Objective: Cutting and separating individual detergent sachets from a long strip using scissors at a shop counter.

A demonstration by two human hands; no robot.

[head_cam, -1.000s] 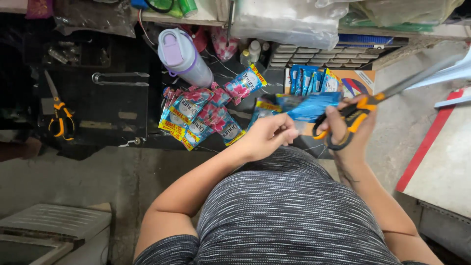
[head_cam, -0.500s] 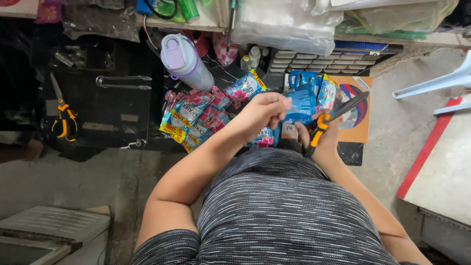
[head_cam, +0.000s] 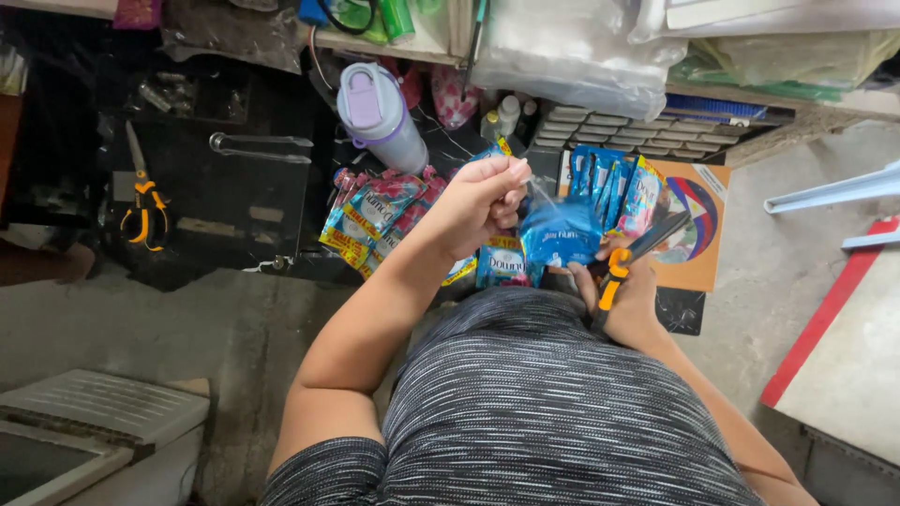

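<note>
Plainly, the main risk lies in the blue sachet (head_cam: 561, 234) held up between both hands over the lap: it hangs slack, so if the scissors (head_cam: 630, 253) bite while it sags, the cut could run crooked, spill what is inside, or nick the fingertips (head_cam: 514, 178) just above it. The left hand (head_cam: 478, 201) is raised, wrist bent, fingers pressed together and pinching the sachet's clear top edge. The right hand (head_cam: 630, 298) sits lower and just right of it, curled shut around the orange scissor handles, blades pointing up and away to the right. A loose pinch could drop the sachet onto the heap of sachets (head_cam: 380, 220) left of the hands.
</note>
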